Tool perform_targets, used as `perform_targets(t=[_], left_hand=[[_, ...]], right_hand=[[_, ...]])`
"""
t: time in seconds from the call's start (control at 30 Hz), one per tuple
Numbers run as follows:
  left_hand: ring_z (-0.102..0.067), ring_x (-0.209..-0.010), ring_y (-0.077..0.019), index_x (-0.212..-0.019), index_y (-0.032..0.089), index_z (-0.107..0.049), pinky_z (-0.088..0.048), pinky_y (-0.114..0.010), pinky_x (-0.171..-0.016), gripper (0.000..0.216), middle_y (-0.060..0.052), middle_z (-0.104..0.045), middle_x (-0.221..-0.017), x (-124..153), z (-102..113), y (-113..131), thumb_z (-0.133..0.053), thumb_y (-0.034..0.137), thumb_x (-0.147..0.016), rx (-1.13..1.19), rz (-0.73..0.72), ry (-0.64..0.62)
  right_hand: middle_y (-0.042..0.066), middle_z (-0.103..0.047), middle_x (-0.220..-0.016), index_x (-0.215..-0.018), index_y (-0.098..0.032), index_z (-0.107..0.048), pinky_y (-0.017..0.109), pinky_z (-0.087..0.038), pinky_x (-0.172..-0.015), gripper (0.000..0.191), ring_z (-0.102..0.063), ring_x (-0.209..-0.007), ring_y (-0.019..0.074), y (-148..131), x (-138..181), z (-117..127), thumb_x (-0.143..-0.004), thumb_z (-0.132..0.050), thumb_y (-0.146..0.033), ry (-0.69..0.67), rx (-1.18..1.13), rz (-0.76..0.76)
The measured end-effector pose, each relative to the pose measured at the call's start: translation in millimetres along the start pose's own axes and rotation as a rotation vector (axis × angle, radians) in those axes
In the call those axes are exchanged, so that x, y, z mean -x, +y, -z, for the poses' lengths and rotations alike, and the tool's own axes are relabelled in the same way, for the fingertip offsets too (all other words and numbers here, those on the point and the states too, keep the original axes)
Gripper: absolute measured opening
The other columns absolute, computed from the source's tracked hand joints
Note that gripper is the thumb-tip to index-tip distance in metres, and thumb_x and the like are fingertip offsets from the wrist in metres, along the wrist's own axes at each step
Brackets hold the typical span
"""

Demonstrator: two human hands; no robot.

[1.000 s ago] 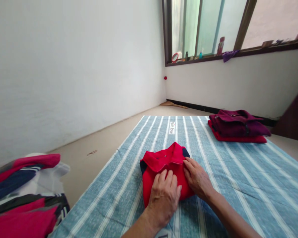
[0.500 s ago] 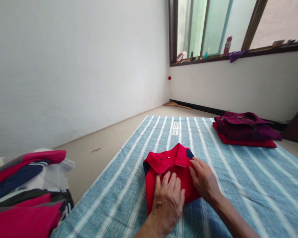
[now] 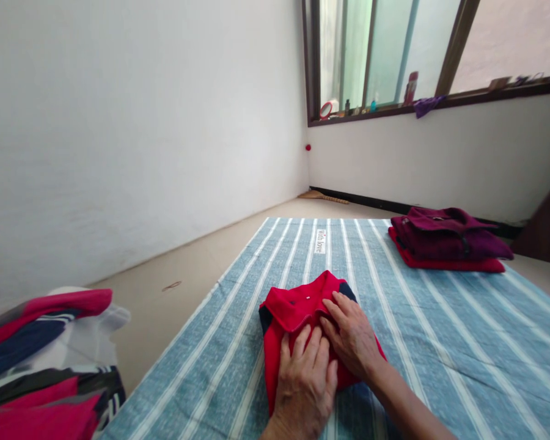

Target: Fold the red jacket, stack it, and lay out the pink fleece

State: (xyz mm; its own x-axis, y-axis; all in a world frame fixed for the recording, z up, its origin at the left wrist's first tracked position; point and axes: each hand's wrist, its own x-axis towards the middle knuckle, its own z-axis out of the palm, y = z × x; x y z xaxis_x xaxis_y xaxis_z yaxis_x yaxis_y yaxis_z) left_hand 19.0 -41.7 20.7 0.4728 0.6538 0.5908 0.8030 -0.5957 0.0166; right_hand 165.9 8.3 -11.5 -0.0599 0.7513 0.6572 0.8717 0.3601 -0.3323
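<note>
A person's 2 hands rest on a folded red shirt (image 3: 293, 305) lying on a blue-and-white striped cloth (image 3: 224, 348), close to the wearer of the camera. The left hand (image 3: 305, 373) lies palm down over the middle of the shirt, fingers slightly spread, their tips just below the neck opening. The right hand (image 3: 351, 336), its fingers bent and a little apart, touches the shirt's right side, the fingertips at the collar (image 3: 279, 305); whether they pinch the fabric cannot be told. The collar points away from the person, with 1 navy patch (image 3: 265, 318) showing at each shoulder.

At the far right of the cloth, well apart from the hands, a folded purple jacket (image 3: 453, 235) sits on top of folded red clothing (image 3: 458, 264). A white label (image 3: 320, 241) reading "With love" marks the cloth's far side. To the left, beside the cloth, is a loose heap of clothes (image 3: 36, 373) in red, navy, white and black. Beyond, a broom (image 3: 323, 196) lies on the floor (image 3: 201, 256) near the corner, below a window (image 3: 389, 49) whose sill holds a red-rimmed mirror (image 3: 325, 110), a red bottle (image 3: 411, 88) and a purple rag (image 3: 426, 106).
</note>
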Motion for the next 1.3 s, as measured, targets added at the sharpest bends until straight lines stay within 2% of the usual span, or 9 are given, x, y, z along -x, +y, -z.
perform_targets(t=[0.3,0.6,0.73,0.83,0.9,0.97,1.07,1.13,1.3], left_hand=[[-0.055,-0.121,-0.0312,-0.129,0.022,-0.058,-0.042,-0.054,-0.1,0.041,-0.008,-0.066,-0.125,0.3,3.9,-0.8,-0.049,0.024,-0.089,0.018,-0.026,-0.061],[-0.056,-0.121,-0.029,-0.114,0.021,-0.066,-0.039,-0.055,-0.105,0.03,-0.007,-0.066,-0.125,6.7,-6.8,3.0,-0.048,0.027,-0.09,0.095,0.1,-0.031],[-0.061,-0.114,-0.0284,-0.107,0.021,-0.067,-0.043,-0.054,-0.103,0.026,-0.008,-0.07,-0.117,4.3,1.9,2.8,-0.051,0.025,-0.087,0.178,0.099,0.004],[-0.066,-0.104,-0.024,-0.104,0.019,-0.067,-0.05,-0.044,-0.097,0.024,-0.009,-0.073,-0.107,4.9,15.0,-9.3,-0.051,0.019,-0.086,0.266,0.095,0.099],[-0.068,-0.096,-0.0217,-0.099,0.019,-0.069,-0.053,-0.037,-0.09,0.021,-0.009,-0.074,-0.1,7.1,23.8,-24.8,-0.051,0.019,-0.087,0.32,0.237,0.195],[-0.069,-0.088,-0.0225,-0.092,0.02,-0.07,-0.055,-0.036,-0.083,0.017,-0.009,-0.074,-0.093,9.4,31.2,-43.2,-0.056,0.025,-0.084,0.373,0.545,0.253],[-0.068,-0.072,-0.0223,-0.081,0.018,-0.069,-0.054,-0.03,-0.06,0.017,-0.007,-0.073,-0.079,9.8,38.4,-66.0,-0.066,0.033,-0.074,0.622,1.063,0.199],[-0.064,-0.059,-0.0173,-0.08,0.015,-0.068,-0.046,-0.023,-0.047,0.02,-0.005,-0.069,-0.069,7.4,40.4,-74.6,-0.069,0.032,-0.07,0.904,1.298,0.136],[-0.057,-0.046,-0.0091,-0.08,0.012,-0.062,-0.04,-0.017,-0.043,0.015,-0.001,-0.064,-0.061,-2.2,37.6,-84.7,-0.069,0.022,-0.071,1.299,1.519,0.094]], right_hand=[[0.017,-0.055,-0.132,-0.117,-0.021,-0.062,0.058,-0.038,-0.103,0.03,-0.048,-0.126,0.0338,-30.5,-20.5,7.5,-0.092,-0.05,-0.031,0.047,0.017,-0.001],[0.014,-0.058,-0.125,-0.11,-0.023,-0.066,0.055,-0.045,-0.097,0.029,-0.051,-0.12,0.0317,-18.9,-18.0,-8.6,-0.092,-0.049,-0.039,-0.013,-0.109,-0.024],[0.015,-0.058,-0.126,-0.11,-0.021,-0.066,0.055,-0.045,-0.096,0.03,-0.051,-0.12,0.0324,-19.0,-16.0,-8.7,-0.092,-0.049,-0.039,-0.009,-0.098,-0.013],[0.015,-0.059,-0.125,-0.109,-0.021,-0.066,0.055,-0.045,-0.095,0.029,-0.052,-0.12,0.0323,-18.6,-15.6,-10.4,-0.092,-0.049,-0.038,-0.003,-0.087,0.0],[0.014,-0.059,-0.126,-0.11,-0.022,-0.065,0.054,-0.045,-0.096,0.029,-0.051,-0.122,0.032,-17.8,-15.1,-11.6,-0.093,-0.049,-0.038,-0.007,-0.078,0.009],[0.014,-0.059,-0.127,-0.11,-0.022,-0.065,0.054,-0.044,-0.097,0.028,-0.05,-0.124,0.0315,-17.1,-14.5,-12.1,-0.093,-0.049,-0.038,-0.015,-0.071,0.013],[0.013,-0.059,-0.127,-0.11,-0.022,-0.064,0.053,-0.043,-0.098,0.028,-0.049,-0.125,0.0313,-17.0,-14.1,-11.5,-0.093,-0.049,-0.038,-0.024,-0.062,0.004],[0.014,-0.059,-0.127,-0.11,-0.022,-0.064,0.053,-0.043,-0.099,0.028,-0.049,-0.125,0.0313,-17.3,-14.2,-10.7,-0.093,-0.049,-0.038,-0.031,-0.06,0.001],[0.014,-0.06,-0.126,-0.109,-0.021,-0.064,0.053,-0.043,-0.098,0.027,-0.049,-0.124,0.0313,-17.7,-15.2,-10.1,-0.093,-0.049,-0.037,-0.039,-0.054,0.005]])
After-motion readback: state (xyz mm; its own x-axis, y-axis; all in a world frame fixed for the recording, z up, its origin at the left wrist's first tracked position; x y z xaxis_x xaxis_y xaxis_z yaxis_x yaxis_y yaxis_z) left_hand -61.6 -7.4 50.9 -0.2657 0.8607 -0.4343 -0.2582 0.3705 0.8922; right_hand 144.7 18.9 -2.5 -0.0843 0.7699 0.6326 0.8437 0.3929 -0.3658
